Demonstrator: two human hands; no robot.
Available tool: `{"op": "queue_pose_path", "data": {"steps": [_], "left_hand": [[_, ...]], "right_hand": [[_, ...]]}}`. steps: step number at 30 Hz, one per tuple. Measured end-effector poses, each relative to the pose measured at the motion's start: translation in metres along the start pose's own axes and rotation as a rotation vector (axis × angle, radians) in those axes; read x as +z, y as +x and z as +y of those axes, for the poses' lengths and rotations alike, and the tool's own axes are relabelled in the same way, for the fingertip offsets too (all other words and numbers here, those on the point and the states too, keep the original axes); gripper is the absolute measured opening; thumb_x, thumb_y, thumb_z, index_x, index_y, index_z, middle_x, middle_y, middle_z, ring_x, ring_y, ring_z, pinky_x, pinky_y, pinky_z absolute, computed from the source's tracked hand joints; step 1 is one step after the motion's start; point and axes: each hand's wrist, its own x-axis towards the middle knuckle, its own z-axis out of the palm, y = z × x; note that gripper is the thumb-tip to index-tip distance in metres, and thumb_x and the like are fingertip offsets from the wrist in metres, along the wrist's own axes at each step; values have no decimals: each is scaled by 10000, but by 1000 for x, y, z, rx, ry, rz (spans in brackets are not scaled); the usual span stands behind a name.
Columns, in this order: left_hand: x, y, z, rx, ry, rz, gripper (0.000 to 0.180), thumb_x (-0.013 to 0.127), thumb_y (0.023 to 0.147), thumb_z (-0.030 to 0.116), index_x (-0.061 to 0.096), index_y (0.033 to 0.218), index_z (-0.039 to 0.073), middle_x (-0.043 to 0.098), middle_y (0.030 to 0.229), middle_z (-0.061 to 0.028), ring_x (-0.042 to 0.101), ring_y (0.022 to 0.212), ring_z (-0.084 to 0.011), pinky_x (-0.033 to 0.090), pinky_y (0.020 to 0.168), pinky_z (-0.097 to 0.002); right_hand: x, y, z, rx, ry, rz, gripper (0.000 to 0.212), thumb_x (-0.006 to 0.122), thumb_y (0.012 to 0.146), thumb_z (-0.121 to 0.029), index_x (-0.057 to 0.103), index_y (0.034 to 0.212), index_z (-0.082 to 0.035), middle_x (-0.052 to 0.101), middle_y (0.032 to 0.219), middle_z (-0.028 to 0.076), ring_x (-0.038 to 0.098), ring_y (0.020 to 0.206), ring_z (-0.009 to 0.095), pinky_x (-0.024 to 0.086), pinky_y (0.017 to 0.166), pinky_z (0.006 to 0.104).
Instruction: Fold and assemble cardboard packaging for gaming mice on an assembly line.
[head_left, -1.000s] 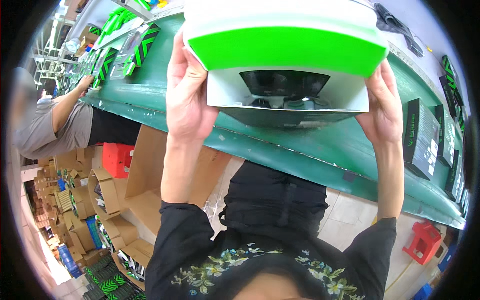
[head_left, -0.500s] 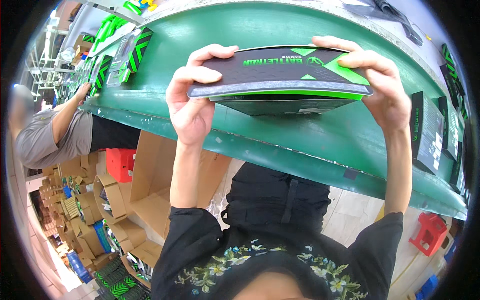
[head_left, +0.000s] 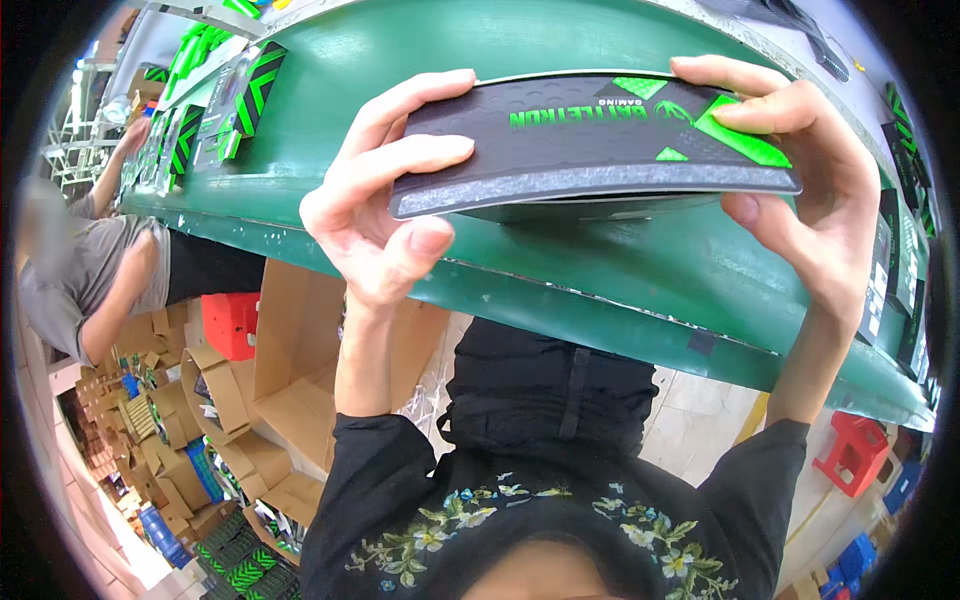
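A flat black cardboard box (head_left: 570,140) with green print and a grey strip along its near edge is held up above the green bench (head_left: 640,260). My left hand (head_left: 375,195) grips its left end, two fingers over the printed face and the thumb by the lower edge. At the other end my right hand (head_left: 825,180) is closed on the box, fingertips on the far edge and the green corner, thumb below. The underside of the box is mostly hidden.
Similar black-and-green boxes (head_left: 260,95) lie at the bench's far left; more dark boxes (head_left: 905,280) stand at the right. A co-worker in a grey shirt (head_left: 120,270) is at the left. Open cartons (head_left: 290,350) and red stools (head_left: 855,455) are on the floor.
My hands have moved slightly apart, and the box looks larger, shifted right and its near edge lower. The left thumb has spread away from it. The co-worker's arms have moved.
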Motion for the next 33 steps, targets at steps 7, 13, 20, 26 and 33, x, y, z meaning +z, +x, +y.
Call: {"op": "queue_pose_path", "data": {"steps": [7, 13, 20, 26, 33], "left_hand": [[18, 1, 6, -67, -116, 107, 622, 681, 810, 506, 688, 1014, -82, 565, 1204, -363, 577, 1115, -402, 417, 998, -494], [6, 2, 17, -162, 8, 93, 481, 673, 790, 361, 682, 1030, -56, 557, 1249, -349, 545, 1180, -390, 364, 1049, -484], [6, 1, 13, -137, 70, -34, 462, 615, 844, 330, 613, 1169, 1, 436, 1363, -382, 450, 1292, -421, 346, 1083, -517], [10, 3, 8, -178, 31, -2, 488, 583, 858, 348, 582, 1208, 8, 406, 1392, -368, 432, 1305, -419, 363, 1077, -520], [19, 5, 10, -192, 16, 14, 472, 571, 860, 328, 552, 1230, 35, 370, 1418, -359, 438, 1301, -410, 386, 1069, -519]], "right_hand": [[-12, -4, -9, 30, 298, 24, 541, 639, 767, -362, 626, 1074, 83, 518, 1292, 367, 606, 1113, 365, 458, 976, 420], [-12, 2, -4, -7, 248, -85, 500, 683, 760, -267, 623, 1103, 92, 530, 1307, 335, 582, 1163, 336, 417, 1028, 415], [-41, 10, 25, -75, 376, -279, 519, 663, 822, -299, 646, 1181, 75, 500, 1357, 322, 541, 1234, 359, 389, 1064, 435], [-35, 10, 33, -129, 417, -250, 432, 669, 855, -273, 670, 1151, 42, 543, 1304, 296, 564, 1192, 356, 435, 1035, 444], [-26, 2, 20, -84, 409, -112, 376, 674, 805, -290, 694, 1035, 7, 598, 1244, 229, 584, 1161, 277, 445, 1020, 419]]}}
